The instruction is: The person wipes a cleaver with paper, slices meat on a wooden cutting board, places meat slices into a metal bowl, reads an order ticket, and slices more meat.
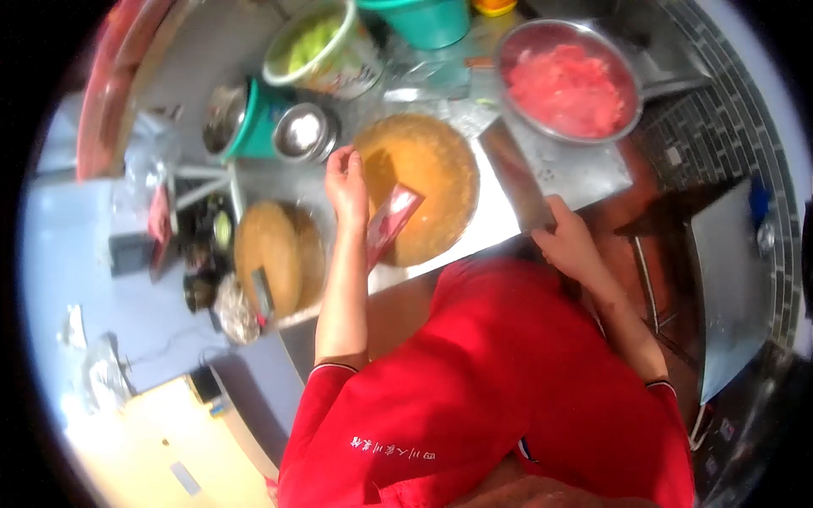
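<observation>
My right hand (566, 240) grips a cleaver (515, 173) by its handle, the broad blade pointing away over the metal counter, right of a round cutting board (440, 182). My left hand (345, 182) is raised at the board's left edge, fingers curled together; whether anything is in them is hidden. Beside my left forearm a glossy red, flat rectangular piece (395, 220) lies across the lower left of the board; I cannot make out its kind. Just beyond my left hand stand small metal bowls (303, 132).
A metal bowl of pinkish-red raw meat (566, 89) stands back right. A white bucket with green pieces (318, 51) and a teal tub (423, 21) stand behind. At left are a teal container (258, 123) and a second round board (267, 254). The counter's front edge is near my body.
</observation>
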`<state>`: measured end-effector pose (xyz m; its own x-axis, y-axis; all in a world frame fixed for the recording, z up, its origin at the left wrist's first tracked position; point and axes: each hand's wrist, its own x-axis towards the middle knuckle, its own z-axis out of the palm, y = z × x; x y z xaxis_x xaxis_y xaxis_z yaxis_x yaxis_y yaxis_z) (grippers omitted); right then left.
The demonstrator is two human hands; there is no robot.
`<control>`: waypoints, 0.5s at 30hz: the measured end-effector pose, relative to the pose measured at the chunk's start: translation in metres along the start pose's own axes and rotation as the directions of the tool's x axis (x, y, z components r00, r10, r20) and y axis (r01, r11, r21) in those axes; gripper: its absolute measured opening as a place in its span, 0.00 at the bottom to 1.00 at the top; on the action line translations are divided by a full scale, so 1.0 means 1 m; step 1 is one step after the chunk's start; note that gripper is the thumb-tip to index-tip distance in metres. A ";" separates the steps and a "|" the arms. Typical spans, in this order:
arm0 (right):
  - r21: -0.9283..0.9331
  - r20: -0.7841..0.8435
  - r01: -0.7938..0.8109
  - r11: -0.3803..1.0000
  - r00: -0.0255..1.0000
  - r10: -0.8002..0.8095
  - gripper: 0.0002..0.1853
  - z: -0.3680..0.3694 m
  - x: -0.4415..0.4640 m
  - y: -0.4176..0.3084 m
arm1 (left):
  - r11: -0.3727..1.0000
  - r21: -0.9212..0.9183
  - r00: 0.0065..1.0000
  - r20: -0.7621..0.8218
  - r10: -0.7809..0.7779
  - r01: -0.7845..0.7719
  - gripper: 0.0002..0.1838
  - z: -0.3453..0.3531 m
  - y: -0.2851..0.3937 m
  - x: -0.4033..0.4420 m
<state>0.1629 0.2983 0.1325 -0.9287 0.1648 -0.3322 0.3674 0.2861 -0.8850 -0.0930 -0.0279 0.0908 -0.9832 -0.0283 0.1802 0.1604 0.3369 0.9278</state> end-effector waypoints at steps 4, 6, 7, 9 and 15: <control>-0.201 0.201 0.195 0.960 0.967 -0.154 0.16 0.054 0.046 -0.036 | 0.973 0.229 0.998 -0.062 -0.018 0.032 0.08 -0.034 -0.009 -0.047; -0.250 0.271 0.313 0.916 0.931 -0.245 0.17 0.083 0.072 -0.037 | 0.956 0.293 0.999 -0.037 0.022 -0.010 0.06 -0.033 -0.016 -0.069; -0.258 0.281 0.365 0.895 0.914 -0.292 0.18 0.097 0.083 -0.036 | 0.941 0.331 0.998 0.016 0.063 -0.065 0.05 -0.032 -0.017 -0.076; -0.287 0.307 0.437 0.852 0.885 -0.350 0.21 0.111 0.089 -0.035 | 0.906 0.379 0.981 0.121 0.152 -0.187 0.05 -0.028 -0.018 -0.083; -0.342 0.337 0.277 0.898 0.928 -0.159 0.21 0.117 0.069 -0.013 | 0.837 0.355 0.878 0.397 0.268 -0.416 0.10 -0.019 -0.028 -0.069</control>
<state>0.0883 0.1960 0.0828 -0.9373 -0.2103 -0.2779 0.0895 0.6253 -0.7752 -0.0279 -0.0535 0.0582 -0.8545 0.4392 0.2773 0.5128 0.6281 0.5853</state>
